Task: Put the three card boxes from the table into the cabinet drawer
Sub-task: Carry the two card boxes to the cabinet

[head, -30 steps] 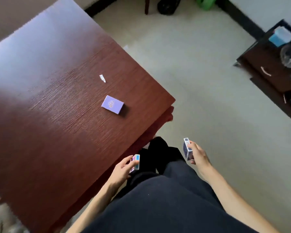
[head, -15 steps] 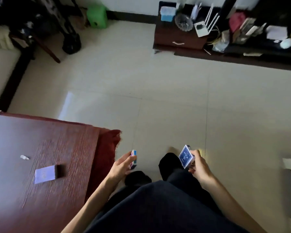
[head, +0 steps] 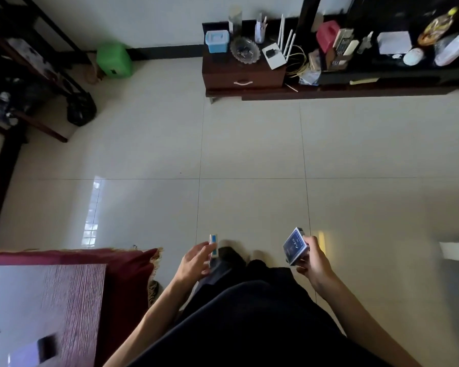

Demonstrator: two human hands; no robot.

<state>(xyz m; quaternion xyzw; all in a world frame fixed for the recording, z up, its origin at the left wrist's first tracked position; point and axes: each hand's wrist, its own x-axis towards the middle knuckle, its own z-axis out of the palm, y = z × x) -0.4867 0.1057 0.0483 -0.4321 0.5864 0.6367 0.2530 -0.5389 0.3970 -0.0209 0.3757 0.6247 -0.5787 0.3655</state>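
Observation:
My left hand (head: 194, 262) grips a light-blue and white card box (head: 214, 246) edge-on, low in the view over the floor. My right hand (head: 313, 260) holds a dark blue card box (head: 295, 246) tilted up. A third, purple card box (head: 24, 353) lies on the dark red wooden table (head: 74, 308) at the bottom left, blurred by glare. Across the floor by the far wall stands the dark cabinet (head: 265, 75); its drawer (head: 243, 82), with a pale handle, is closed.
A blue bin (head: 217, 41), a glass dish (head: 244, 49) and a white router (head: 274, 55) sit on the cabinet. A cluttered low shelf (head: 382, 75) runs right. A green stool (head: 114, 59) and dark furniture (head: 24, 75) stand at the left. Tiled floor (head: 249, 160) lies between.
The view has swung from the table toward the cabinet, which now sits closer and more central. The table has slid to the bottom left. Both hands keep their boxes.

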